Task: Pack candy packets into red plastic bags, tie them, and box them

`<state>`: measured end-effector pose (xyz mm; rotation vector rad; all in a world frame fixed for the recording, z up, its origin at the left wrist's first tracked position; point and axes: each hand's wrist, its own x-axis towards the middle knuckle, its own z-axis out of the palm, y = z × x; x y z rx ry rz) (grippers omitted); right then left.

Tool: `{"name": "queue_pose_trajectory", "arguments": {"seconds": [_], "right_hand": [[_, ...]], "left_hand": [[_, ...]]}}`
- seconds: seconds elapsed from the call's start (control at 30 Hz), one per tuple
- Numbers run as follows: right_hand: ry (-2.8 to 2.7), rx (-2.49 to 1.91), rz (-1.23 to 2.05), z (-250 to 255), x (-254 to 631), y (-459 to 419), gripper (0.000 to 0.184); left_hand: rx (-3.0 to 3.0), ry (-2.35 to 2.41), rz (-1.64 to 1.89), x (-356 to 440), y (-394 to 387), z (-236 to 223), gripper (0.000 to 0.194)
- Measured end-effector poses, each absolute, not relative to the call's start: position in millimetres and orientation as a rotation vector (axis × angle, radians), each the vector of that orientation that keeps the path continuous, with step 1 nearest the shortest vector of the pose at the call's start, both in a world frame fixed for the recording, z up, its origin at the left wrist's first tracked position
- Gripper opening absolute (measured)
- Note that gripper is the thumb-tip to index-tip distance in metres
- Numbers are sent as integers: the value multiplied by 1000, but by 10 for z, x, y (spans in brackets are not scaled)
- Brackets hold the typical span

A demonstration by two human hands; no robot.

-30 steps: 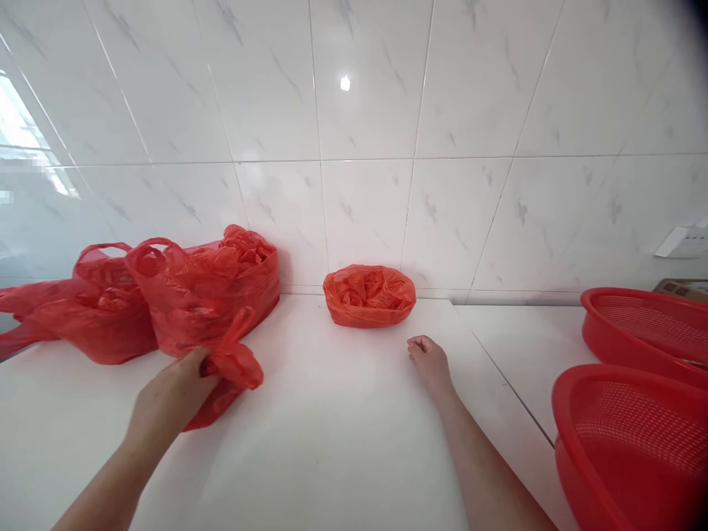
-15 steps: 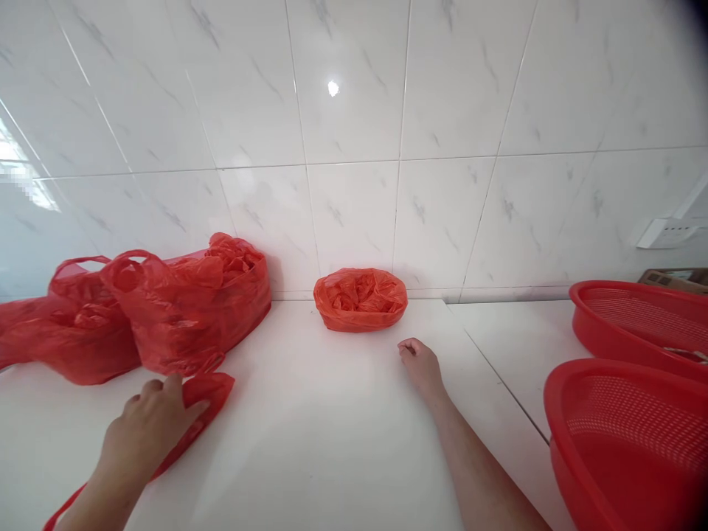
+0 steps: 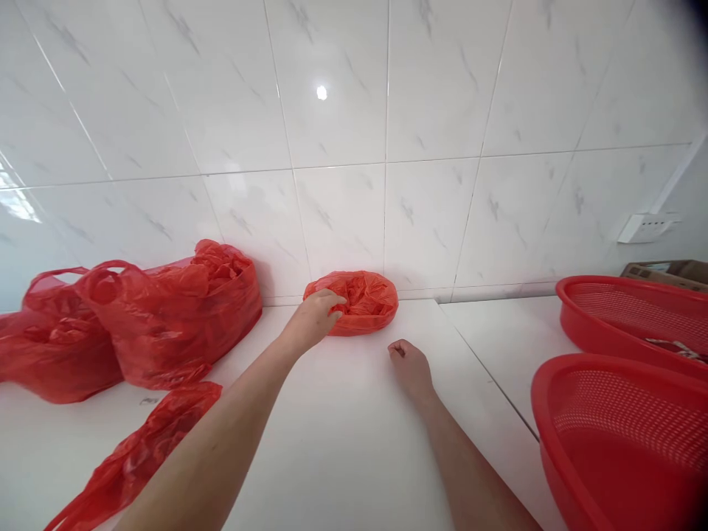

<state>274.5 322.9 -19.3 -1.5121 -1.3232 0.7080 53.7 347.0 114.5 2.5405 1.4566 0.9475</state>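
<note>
My left hand (image 3: 314, 318) is at the left rim of a small round bundle of red plastic bag (image 3: 368, 295) by the wall. Its fingers curve over the rim, with thumb and fingers apart; whether they touch the plastic is hard to see. On the white tabletop, just in front of the bundle and to its right, my right hand (image 3: 410, 365) rests in a loose fist with nothing visible in it. Under and beside my left forearm lies a long crumpled red plastic bag (image 3: 160, 420).
Two full red plastic bags with handles (image 3: 171, 317) stand at the left against the tiled wall. On the right are two red plastic baskets with mesh sides (image 3: 575, 442). A cardboard box (image 3: 672, 271) and a wall socket (image 3: 644, 227) are behind them.
My left hand has let go of the crumpled red bag at the left and moved right and forward to the small bundle. My right hand keeps its place and its fist.
</note>
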Motion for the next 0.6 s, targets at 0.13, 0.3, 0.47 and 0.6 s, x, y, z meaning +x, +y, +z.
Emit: {"name": "queue_pose_trajectory", "arguments": {"seconds": [0.13,0.3,0.47,0.6], "right_hand": [[-1327,-1507,714,-184,2754,3232,19],[-1331,-1520,707,-194,2752,3256,19],[-1322,-1475,497,-164,2647,3253,58],[-1473,-1393,195,-130,2503,3218,72]], "left_hand": [[2534,1441,893,837,3825,1003,34],[2493,1497,867,905,3989,827,19],[2384,1550,967,865,3912,909,8],[2277,1531,1126,846,3780,1054,16]]}}
